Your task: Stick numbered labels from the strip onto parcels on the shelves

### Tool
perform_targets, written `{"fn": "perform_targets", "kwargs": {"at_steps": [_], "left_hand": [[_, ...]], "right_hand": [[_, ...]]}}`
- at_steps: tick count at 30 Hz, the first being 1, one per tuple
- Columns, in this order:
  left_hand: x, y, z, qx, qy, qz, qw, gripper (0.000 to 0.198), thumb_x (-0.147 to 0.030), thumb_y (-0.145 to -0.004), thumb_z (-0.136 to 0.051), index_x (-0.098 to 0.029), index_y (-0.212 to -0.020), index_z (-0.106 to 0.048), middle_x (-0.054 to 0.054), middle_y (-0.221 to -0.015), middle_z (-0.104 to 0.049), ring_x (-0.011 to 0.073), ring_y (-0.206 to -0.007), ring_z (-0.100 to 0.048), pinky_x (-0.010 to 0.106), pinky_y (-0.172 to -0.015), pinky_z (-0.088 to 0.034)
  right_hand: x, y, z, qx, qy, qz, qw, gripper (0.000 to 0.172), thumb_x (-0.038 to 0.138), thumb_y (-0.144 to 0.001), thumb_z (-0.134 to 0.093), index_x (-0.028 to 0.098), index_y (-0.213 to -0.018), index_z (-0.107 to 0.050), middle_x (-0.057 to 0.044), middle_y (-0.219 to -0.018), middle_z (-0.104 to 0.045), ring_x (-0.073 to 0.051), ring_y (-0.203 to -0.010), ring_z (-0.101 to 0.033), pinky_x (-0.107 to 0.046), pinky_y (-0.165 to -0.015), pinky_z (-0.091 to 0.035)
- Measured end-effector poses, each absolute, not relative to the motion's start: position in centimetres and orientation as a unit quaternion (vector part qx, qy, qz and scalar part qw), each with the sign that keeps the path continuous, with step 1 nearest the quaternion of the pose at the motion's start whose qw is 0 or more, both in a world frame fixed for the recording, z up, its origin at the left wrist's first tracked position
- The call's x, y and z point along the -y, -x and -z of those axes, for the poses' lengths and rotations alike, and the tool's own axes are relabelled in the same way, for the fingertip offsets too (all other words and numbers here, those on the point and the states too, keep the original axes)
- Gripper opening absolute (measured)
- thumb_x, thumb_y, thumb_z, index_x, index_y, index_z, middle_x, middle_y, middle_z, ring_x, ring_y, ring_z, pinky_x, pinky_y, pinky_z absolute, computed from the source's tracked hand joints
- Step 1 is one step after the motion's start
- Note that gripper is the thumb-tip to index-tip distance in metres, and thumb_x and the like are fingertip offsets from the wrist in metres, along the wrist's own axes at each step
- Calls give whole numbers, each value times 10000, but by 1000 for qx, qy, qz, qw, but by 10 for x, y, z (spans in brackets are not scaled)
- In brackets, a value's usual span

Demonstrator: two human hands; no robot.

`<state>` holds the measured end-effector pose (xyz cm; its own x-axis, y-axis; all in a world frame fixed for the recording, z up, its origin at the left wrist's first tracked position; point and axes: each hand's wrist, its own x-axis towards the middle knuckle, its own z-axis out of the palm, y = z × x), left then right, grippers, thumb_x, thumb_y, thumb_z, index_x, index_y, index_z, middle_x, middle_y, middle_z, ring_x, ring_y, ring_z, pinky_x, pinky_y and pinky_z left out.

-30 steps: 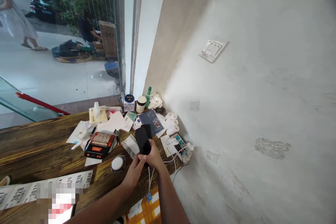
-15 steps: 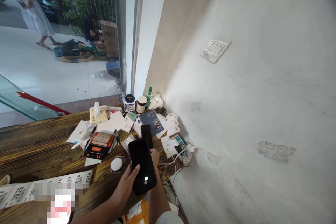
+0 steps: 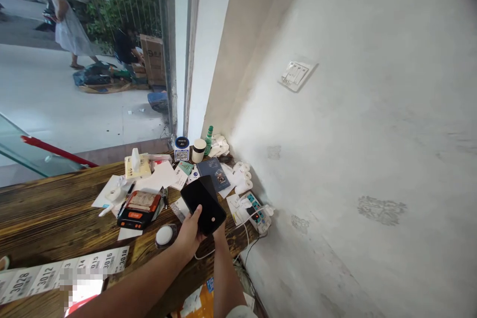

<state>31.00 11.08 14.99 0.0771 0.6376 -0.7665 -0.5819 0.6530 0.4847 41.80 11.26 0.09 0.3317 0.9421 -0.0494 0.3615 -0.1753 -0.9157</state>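
Observation:
My left hand (image 3: 189, 233) grips a black smartphone (image 3: 204, 207), its thumb lying across the dark front. The phone is tilted above the desk. Just behind its upper edge shows part of a second dark, flat thing (image 3: 207, 182) that looks like another phone. Below the phone's lower right corner is my right hand (image 3: 219, 234); its fingers are hidden behind the phone, so what they hold cannot be seen. A white cable (image 3: 204, 257) curves under my hands. Left of my left wrist sits a round white object (image 3: 164, 234) in a dark-rimmed holder.
On the wooden desk (image 3: 33, 208) lie an orange-black handheld printer (image 3: 139, 209), a tissue pack (image 3: 134, 167), a numbered label strip (image 3: 44, 274) and a dark blue booklet (image 3: 214, 174). A power strip (image 3: 258, 212) with cables sits by the wall (image 3: 335, 159). People are outside the glass.
The phone in my left hand has moved up and tilted left, covering more of the dark thing behind it. My right hand has slipped further behind it. The person outside has moved right.

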Motion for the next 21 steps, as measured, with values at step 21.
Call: {"fn": "perform_targets", "kwargs": {"at_steps": [21], "left_hand": [[-125, -316, -145, -553, -30, -443, 705, 52, -228, -888, -516, -178, -900, -514, -1, -661, -636, 121, -487, -606, 206, -402, -461]], "right_hand": [[-51, -409, -110, 269, 646, -368, 612, 306, 440, -650, -732, 150, -739, -702, -39, -654, -685, -161, -599, -583, -283, -578, -491]]}}
